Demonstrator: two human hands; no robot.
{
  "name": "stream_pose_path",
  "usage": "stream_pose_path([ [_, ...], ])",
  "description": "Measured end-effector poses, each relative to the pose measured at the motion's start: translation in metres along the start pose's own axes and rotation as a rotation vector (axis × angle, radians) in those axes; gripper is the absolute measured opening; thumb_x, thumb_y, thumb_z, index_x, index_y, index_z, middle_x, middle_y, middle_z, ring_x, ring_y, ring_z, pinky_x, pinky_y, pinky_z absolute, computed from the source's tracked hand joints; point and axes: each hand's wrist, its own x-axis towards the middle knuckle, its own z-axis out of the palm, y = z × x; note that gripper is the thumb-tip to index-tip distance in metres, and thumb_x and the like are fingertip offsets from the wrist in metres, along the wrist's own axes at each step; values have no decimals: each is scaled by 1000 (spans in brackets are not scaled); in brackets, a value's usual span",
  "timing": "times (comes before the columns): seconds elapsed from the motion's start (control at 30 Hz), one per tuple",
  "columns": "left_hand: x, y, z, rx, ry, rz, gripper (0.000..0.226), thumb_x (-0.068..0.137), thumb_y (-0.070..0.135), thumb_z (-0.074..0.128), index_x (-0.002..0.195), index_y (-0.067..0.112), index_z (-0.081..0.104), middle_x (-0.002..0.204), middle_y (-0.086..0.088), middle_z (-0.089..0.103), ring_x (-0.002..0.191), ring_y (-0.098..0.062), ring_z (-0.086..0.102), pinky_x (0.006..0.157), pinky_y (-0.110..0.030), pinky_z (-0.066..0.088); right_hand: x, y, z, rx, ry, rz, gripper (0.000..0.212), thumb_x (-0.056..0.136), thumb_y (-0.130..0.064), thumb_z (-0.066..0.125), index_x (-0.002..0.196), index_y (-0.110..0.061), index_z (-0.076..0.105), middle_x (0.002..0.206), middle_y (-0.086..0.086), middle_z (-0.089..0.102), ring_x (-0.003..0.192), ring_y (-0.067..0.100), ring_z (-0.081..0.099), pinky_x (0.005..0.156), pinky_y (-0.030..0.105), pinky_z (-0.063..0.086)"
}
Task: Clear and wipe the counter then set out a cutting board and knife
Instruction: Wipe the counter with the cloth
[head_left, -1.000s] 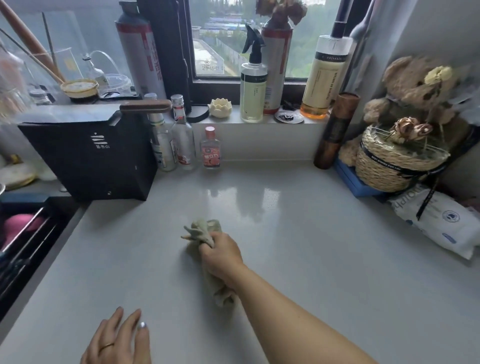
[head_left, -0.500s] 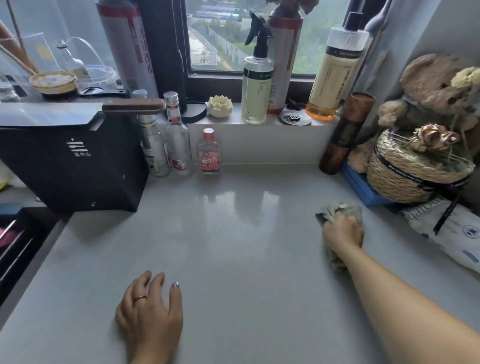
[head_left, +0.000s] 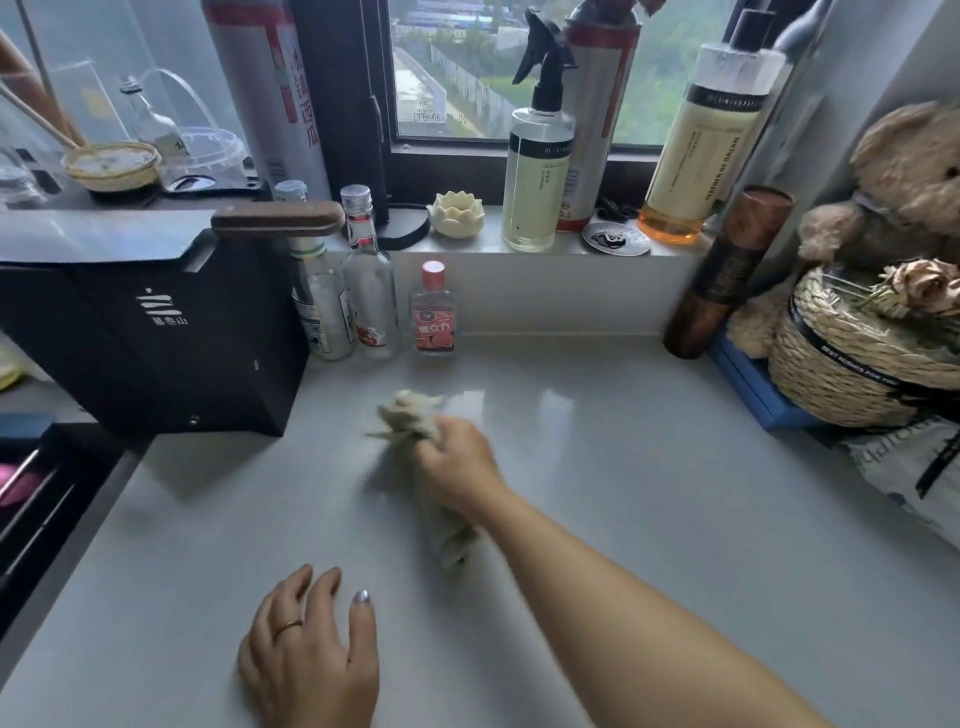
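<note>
My right hand (head_left: 460, 465) grips a crumpled pale cloth (head_left: 410, 418) and presses it on the grey counter (head_left: 649, 519), in the middle, a little in front of the small bottles. The cloth's tail trails back under my wrist. My left hand (head_left: 311, 654) rests flat on the counter near the front edge, fingers spread, a ring on one finger. A cleaver with a brown wooden handle (head_left: 278, 218) lies on top of the black box (head_left: 150, 338) at the left. No cutting board is in view.
Three small bottles (head_left: 371, 291) stand against the back wall. A spray bottle (head_left: 537, 171) and a tall pump bottle (head_left: 701, 150) stand on the sill. A brown cylinder (head_left: 727, 270), woven basket (head_left: 852, 358) and teddy bear (head_left: 904, 182) crowd the right. A sink (head_left: 36, 493) lies left.
My right hand swept the cloth from the centre to the right side by the basket, then back left to the middle. My left hand stayed flat on the counter.
</note>
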Motion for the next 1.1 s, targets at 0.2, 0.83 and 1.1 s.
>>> stream_pose_path([
  [0.2, 0, -2, 3, 24, -42, 24, 59, 69, 43, 36, 89, -1, 71, 106, -27, 67, 101, -49, 59, 86, -59, 42, 17, 98, -134, -246, 398, 181, 20, 86, -12, 50, 97, -3, 64, 100, 31, 63, 93, 42, 59, 73, 39, 45],
  [0.83, 5, 0, 4, 109, -136, 26, 56, 58, 44, 44, 83, 3, 74, 92, -24, 70, 86, -44, 67, 75, -54, 51, 41, -29, 59, -295, -154, -157, 24, 85, -17, 47, 104, -8, 59, 115, 21, 59, 104, 39, 54, 85, 36, 44],
  [1.1, 9, -2, 5, -3, -70, 21, 54, 57, 46, 47, 81, 7, 75, 92, -20, 72, 98, -31, 56, 79, -40, 33, 92, -30, 21, -263, 51, -84, 20, 87, -20, 49, 94, -6, 60, 107, 25, 61, 100, 40, 56, 77, 37, 45],
])
